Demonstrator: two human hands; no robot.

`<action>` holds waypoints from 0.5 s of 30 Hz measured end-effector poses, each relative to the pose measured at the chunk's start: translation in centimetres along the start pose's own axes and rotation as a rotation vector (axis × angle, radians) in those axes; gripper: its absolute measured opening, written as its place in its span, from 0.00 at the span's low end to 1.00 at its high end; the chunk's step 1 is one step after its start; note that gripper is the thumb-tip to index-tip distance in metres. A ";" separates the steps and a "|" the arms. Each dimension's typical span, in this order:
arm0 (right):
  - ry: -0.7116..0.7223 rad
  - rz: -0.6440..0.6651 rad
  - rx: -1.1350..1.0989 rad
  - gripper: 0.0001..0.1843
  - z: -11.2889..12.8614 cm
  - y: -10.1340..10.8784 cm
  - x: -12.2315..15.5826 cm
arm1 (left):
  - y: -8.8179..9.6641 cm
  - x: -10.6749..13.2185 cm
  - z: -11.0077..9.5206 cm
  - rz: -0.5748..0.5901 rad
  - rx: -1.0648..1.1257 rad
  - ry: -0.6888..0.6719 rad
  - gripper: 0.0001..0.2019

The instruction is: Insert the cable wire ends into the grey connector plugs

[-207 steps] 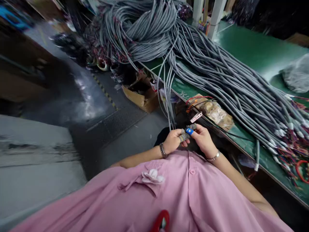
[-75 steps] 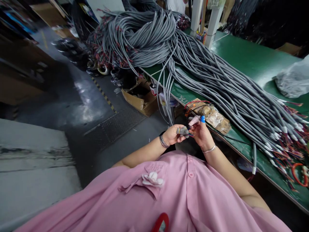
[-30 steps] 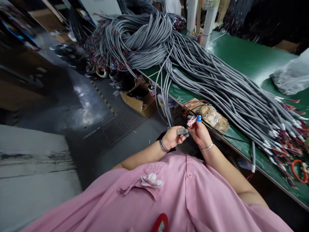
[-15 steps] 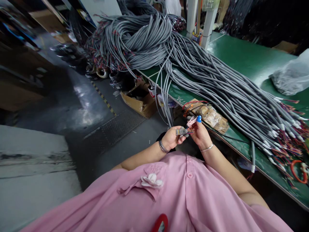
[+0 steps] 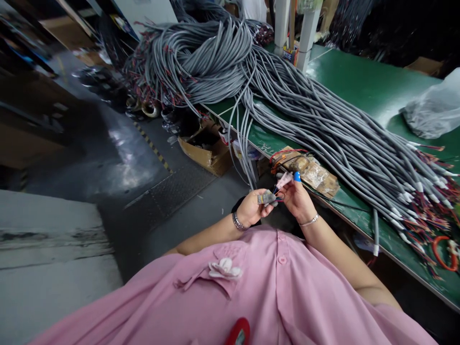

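Note:
My left hand [image 5: 250, 209], a grey cover on its thumb, is closed around the ends of several grey cables [image 5: 247, 165] that hang down from the table's edge. Thin coloured wires [image 5: 276, 190] stick out between its fingertips and reach my right hand [image 5: 299, 203]. Those wires are pinched in my right fingers, whose thumb wears a blue finger cover [image 5: 296, 177]. A small pale pink piece [image 5: 284, 180] shows at the right fingertips; whether it is a finger covering or a held part I cannot tell. Both hands are close together in front of my shirt, just off the table edge.
A large bundle of grey cables [image 5: 323, 112] lies along the green table [image 5: 345, 72]. Beside my hands is a taped cardboard piece [image 5: 316, 176]. An orange ring [image 5: 444, 254] and a plastic bag [image 5: 433, 108] lie to the right. A cardboard box [image 5: 206, 153] stands below on the floor.
My left hand has shifted slightly left, away from my right hand, and the thin wires between them show more. The pink piece has turned a little. The whole view has moved slightly.

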State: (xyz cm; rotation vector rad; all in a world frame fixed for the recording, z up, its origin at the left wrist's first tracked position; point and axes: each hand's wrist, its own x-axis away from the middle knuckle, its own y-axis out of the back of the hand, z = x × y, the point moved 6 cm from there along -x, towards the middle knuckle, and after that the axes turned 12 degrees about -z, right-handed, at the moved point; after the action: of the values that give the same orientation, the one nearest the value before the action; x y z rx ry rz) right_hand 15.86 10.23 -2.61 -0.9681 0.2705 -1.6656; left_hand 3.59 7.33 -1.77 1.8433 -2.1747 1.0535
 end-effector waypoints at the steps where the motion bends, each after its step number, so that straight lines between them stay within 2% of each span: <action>1: -0.004 -0.007 0.002 0.23 0.0 0.1 0.0 | 0.2 0.3 0.1 -0.005 -0.011 -0.007 0.09; 7: 0.022 -0.037 0.048 0.19 0.4 0.6 0.5 | 1.1 1.8 0.5 -0.031 -0.088 -0.058 0.14; 15: 0.055 -0.019 0.134 0.20 0.1 0.2 0.4 | 0.7 1.2 -0.3 -0.088 -0.072 -0.137 0.14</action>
State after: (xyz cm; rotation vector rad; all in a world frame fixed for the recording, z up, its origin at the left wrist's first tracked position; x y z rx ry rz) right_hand 16.11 9.87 -2.52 -0.8281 0.1838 -1.7070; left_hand 2.56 6.50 -1.29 2.0132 -2.1494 0.8443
